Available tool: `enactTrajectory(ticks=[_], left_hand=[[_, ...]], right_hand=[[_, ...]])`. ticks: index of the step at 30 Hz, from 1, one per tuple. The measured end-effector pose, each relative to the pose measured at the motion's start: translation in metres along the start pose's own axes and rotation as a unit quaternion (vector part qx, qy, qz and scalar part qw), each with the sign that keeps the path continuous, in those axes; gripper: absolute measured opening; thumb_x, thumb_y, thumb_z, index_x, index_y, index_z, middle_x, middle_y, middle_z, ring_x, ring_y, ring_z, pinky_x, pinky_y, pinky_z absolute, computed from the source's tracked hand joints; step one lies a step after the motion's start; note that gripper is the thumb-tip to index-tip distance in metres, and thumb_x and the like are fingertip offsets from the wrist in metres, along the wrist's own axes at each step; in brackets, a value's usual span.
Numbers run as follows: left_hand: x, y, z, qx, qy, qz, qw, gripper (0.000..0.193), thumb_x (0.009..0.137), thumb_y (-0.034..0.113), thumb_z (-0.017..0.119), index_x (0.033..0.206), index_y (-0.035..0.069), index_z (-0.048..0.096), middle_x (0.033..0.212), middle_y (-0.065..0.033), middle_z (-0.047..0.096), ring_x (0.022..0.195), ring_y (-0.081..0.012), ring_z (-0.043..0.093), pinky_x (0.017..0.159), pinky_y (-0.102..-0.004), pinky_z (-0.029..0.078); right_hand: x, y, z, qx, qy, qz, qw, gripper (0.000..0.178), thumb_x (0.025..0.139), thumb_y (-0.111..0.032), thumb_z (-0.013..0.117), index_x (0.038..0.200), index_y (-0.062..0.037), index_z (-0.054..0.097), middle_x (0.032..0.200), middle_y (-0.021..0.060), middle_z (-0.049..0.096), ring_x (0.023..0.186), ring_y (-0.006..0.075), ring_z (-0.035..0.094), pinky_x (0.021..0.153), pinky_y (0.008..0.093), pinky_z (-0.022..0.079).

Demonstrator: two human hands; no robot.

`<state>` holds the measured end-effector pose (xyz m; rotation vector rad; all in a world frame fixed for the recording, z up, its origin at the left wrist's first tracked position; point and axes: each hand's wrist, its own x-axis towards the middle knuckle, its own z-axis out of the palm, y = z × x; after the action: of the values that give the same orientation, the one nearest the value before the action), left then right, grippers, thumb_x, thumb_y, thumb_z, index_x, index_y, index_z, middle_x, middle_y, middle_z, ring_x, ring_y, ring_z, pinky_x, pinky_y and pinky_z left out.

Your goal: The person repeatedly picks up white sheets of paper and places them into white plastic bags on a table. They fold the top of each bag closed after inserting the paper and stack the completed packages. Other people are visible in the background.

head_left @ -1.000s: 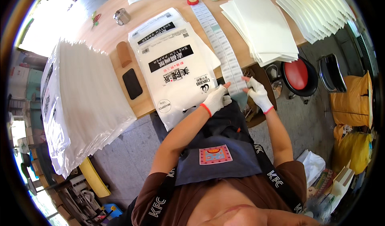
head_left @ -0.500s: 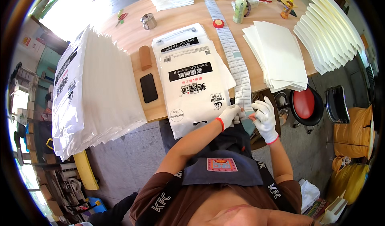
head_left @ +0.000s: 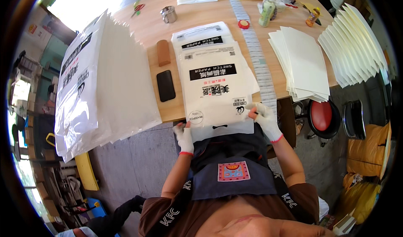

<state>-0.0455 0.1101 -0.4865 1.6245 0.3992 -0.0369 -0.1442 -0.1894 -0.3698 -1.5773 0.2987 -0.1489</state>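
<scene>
A clear plastic bag of white sketch paper (head_left: 214, 98) with black print lies on top of similar packs, its lower flap hanging over the table's near edge. At its lower left corner is my left hand (head_left: 184, 139), in a white glove with bare fingertips; thumb and fingers are apart beside the edge. Over the lower right part of the bag is my right hand (head_left: 268, 121), gloved alike, its thumb and fingertips pinched together; anything between them is too small to make out. Alongside the packs, a long strip of white labels (head_left: 257, 54) runs down the table under a red tape roll (head_left: 243, 24).
Left stands a big stack of filled plastic bags (head_left: 121, 81). A phone (head_left: 166, 85), a brown block (head_left: 163, 53) and a metal cup (head_left: 168, 14) lie nearby. Right are loose white sheets (head_left: 300, 62), a fanned paper stack (head_left: 352, 48), a bottle (head_left: 267, 13) and a red stool (head_left: 321, 115).
My left hand has moved from the label strip to the bag's lower left corner. My right hand has shifted left from the strip's end onto the bag. The view has turned slightly.
</scene>
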Motion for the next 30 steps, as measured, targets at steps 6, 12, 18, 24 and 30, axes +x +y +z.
enactTrajectory(ticks=[6, 12, 18, 24, 30], left_hand=[[-0.011, 0.035, 0.0, 0.0, -0.281, -0.122, 0.952, 0.036, 0.089, 0.023, 0.066, 0.118, 0.001, 0.061, 0.103, -0.0082, 0.068, 0.09, -0.0121, 0.062, 0.079, -0.0273, 0.05], [-0.048, -0.008, -0.045, 0.189, -0.449, -0.147, 0.861, 0.042, 0.085, 0.036, 0.07, 0.109, 0.002, 0.067, 0.092, -0.0084, 0.07, 0.084, -0.0147, 0.063, 0.075, -0.0293, 0.049], [-0.048, -0.014, -0.047, 0.16, -0.449, -0.149, 0.866, 0.046, 0.085, 0.039, 0.069, 0.109, 0.0, 0.066, 0.092, -0.0088, 0.07, 0.085, -0.0152, 0.062, 0.077, -0.0298, 0.048], [-0.042, -0.023, -0.05, 0.148, -0.46, -0.173, 0.858, 0.043, 0.087, 0.032, 0.069, 0.113, -0.002, 0.064, 0.101, -0.0096, 0.069, 0.093, -0.0145, 0.06, 0.082, -0.0282, 0.047], [-0.043, -0.031, -0.05, 0.124, -0.456, -0.164, 0.866, 0.043, 0.085, 0.033, 0.069, 0.109, -0.001, 0.066, 0.096, -0.0092, 0.069, 0.088, -0.0143, 0.061, 0.078, -0.0287, 0.047]], right_hand=[[0.099, 0.008, 0.081, 0.118, -0.12, 0.015, 0.986, 0.013, 0.087, -0.011, 0.064, 0.093, 0.0002, 0.067, 0.093, 0.0041, 0.069, 0.084, 0.0096, 0.06, 0.075, 0.0231, 0.046], [0.177, 0.014, 0.144, 0.07, -0.07, 0.068, 0.993, 0.019, 0.086, -0.012, 0.064, 0.098, 0.0008, 0.07, 0.093, 0.0064, 0.07, 0.088, 0.0111, 0.063, 0.082, 0.0239, 0.047], [0.222, 0.021, 0.18, -0.184, -0.05, 0.036, 0.981, 0.023, 0.081, -0.018, 0.061, 0.095, -0.0046, 0.074, 0.096, 0.0065, 0.07, 0.089, 0.0126, 0.062, 0.083, 0.0258, 0.046], [0.231, 0.025, 0.194, -0.331, 0.0, -0.037, 0.943, 0.021, 0.077, -0.028, 0.062, 0.084, -0.0137, 0.076, 0.101, 0.0104, 0.064, 0.096, 0.0252, 0.06, 0.085, 0.0347, 0.046], [0.23, 0.029, 0.196, -0.376, 0.022, -0.08, 0.923, 0.018, 0.076, -0.028, 0.065, 0.083, -0.0144, 0.075, 0.101, 0.0079, 0.064, 0.1, 0.0273, 0.058, 0.087, 0.0365, 0.044]])
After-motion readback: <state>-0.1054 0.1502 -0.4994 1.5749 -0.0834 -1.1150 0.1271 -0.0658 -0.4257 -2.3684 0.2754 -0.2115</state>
